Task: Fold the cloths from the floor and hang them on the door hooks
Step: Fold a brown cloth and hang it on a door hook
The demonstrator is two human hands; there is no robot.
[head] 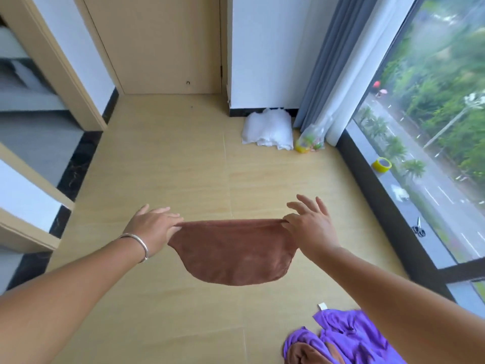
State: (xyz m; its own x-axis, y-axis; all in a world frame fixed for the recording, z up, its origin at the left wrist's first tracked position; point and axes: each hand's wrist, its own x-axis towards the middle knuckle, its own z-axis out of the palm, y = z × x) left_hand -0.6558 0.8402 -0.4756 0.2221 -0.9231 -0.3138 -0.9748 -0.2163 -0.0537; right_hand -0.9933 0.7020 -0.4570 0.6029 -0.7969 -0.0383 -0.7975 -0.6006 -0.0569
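A brown cloth (233, 252) hangs in the air above the floor, stretched between both hands and sagging in a rounded fold. My left hand (153, 227) pinches its top left corner; a silver bangle sits on that wrist. My right hand (308, 224) pinches the top right corner with the other fingers spread. On the floor at the lower right lies a crumpled purple cloth (351, 334) with another brown cloth (307, 353) partly tucked under it. A closed beige door (157, 43) stands straight ahead; no hooks show on it.
A white bundle (267, 131) and a clear bag of coloured items (311, 141) lie by the wall and grey curtain (330, 61). A yellow tape roll (381, 164) and scissors (418, 229) rest on the window sill at right. Door frames line the left.
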